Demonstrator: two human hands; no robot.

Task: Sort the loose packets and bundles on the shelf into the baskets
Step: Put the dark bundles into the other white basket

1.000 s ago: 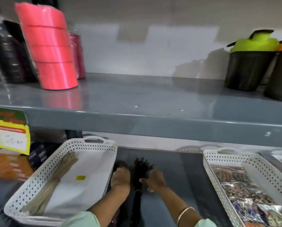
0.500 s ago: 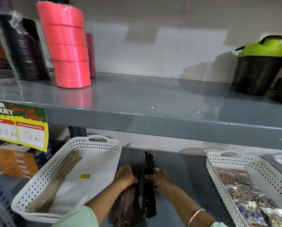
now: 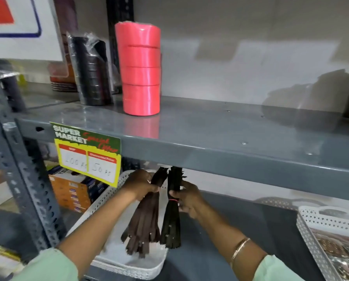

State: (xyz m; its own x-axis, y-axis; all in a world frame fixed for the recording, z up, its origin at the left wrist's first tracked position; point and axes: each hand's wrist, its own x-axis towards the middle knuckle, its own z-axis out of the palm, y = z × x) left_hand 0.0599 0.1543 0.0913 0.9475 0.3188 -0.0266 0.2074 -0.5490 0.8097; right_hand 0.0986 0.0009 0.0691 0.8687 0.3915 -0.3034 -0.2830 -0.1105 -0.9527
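Raised now, compared with half a second before: both bundles lifted off the lower shelf (image 3: pixel 230 230) and held upright in the air, just under the front edge of the upper shelf (image 3: pixel 220 134). Left hand (image 3: pixel 141 185) closed around the upper part of the brown zipper bundle (image 3: pixel 145 224), fingers (image 3: pixel 153 188) wrapped tight on it. Lower ends of this bundle fanned out, hanging above the left white basket (image 3: pixel 129 266). Right hand (image 3: pixel 187 197) gripping the black zipper bundle (image 3: pixel 172 216) near a thin red band, fingers pressed on its side; thumb position hard to tell. Two bundles side by side, very near, perhaps touching at the middle. At the right edge, a second white basket (image 3: pixel 311 220) with shiny packets (image 3: pixel 342 252) inside. On the upper shelf: a stack of pink ribbon rolls (image 3: pixel 140 69), and beside it a stack of black rolls (image 3: pixel 92 72) in clear wrap. Hanging from the upper shelf edge, a green and yellow price tag (image 3: pixel 88 153). Behind this tag, orange boxes (image 3: pixel 72 191). Gold bangle (image 3: pixel 239 248) on the right wrist.
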